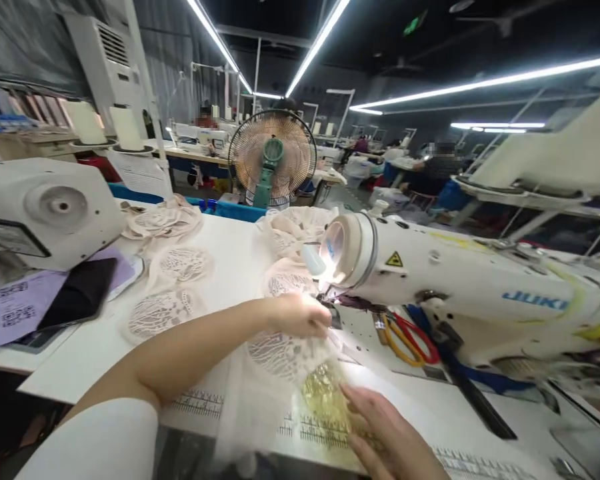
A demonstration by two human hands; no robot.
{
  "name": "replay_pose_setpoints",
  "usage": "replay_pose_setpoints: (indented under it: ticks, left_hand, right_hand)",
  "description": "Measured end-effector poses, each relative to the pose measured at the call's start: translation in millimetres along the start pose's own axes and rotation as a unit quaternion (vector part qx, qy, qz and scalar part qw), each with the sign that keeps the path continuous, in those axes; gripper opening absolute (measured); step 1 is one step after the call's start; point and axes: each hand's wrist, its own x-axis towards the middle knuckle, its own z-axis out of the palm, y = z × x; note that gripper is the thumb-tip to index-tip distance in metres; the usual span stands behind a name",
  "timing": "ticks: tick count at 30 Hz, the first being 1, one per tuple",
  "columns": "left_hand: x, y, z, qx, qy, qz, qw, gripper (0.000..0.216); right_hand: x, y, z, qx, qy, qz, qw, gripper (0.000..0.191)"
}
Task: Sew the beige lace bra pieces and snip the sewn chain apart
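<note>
My left hand reaches forward to the needle area of a white JUKI sewing machine, fingers curled and pinched on the pale lace fabric piece right by the presser foot. My right hand lies flat near the table's front edge, fingers stretched out and pressing the nearer part of the same fabric, where it shows yellowish lace. The fabric hangs over the table edge between my hands.
Several lace cups lie on the white table to the left, with a black phone on purple paper. Red and yellow scissors rest beside the machine. A second machine sits left, a fan behind; other people work farther back.
</note>
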Motion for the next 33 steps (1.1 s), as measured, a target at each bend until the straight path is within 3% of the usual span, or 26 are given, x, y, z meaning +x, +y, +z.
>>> replay_pose_setpoints:
  ticks: [2, 4, 6, 8, 10, 12, 17, 23, 26, 29, 33]
  left_hand:
    - [-5, -4, -3, -0.051, 0.027, -0.005, 0.998, 0.019]
    - [-6, -10, -4, -0.084, 0.045, -0.025, 0.995, 0.029]
    - [-6, -15, -3, -0.093, 0.058, -0.052, 0.993, 0.030]
    - [-5, -17, -2, -0.085, 0.065, -0.079, 0.991, 0.027]
    - [-5, -17, 1, -0.064, 0.070, -0.108, 0.990, 0.025]
    - [-4, -13, 6, -0.039, 0.071, -0.138, 0.987, 0.023]
    - [-6, 2, 14, 0.023, 0.048, -0.189, 0.981, 0.009]
    - [-5, 7, 12, 0.097, 0.022, -0.180, 0.979, 0.010]
    - [-4, 5, 11, 0.122, 0.002, -0.175, 0.977, 0.013]
    - [-4, 7, 10, 0.138, -0.019, -0.177, 0.974, 0.015]
    - [-5, 13, 8, 0.153, -0.044, -0.193, 0.968, 0.019]
  right_hand:
    - [14, -20, 4, 0.078, -0.027, 0.042, 0.996, 0.052]
    - [34, -40, 9, 0.148, -0.078, 0.077, 0.983, 0.055]
    - [53, -54, 12, 0.191, -0.074, 0.095, 0.974, 0.042]
    - [68, -60, 12, 0.206, -0.015, 0.113, 0.972, 0.024]
    - [75, -57, 10, 0.197, 0.050, 0.144, 0.969, 0.033]
    - [75, -49, 8, 0.183, 0.072, 0.188, 0.962, 0.040]
    - [61, -33, 9, 0.185, 0.024, 0.264, 0.946, 0.036]
    - [65, -36, 6, 0.177, -0.004, 0.267, 0.947, 0.033]
    - [65, -33, 2, 0.168, 0.001, 0.264, 0.950, 0.017]
    - [62, -28, 1, 0.156, -0.005, 0.249, 0.956, 0.034]
    - [62, -24, 0, 0.132, -0.075, 0.252, 0.956, 0.049]
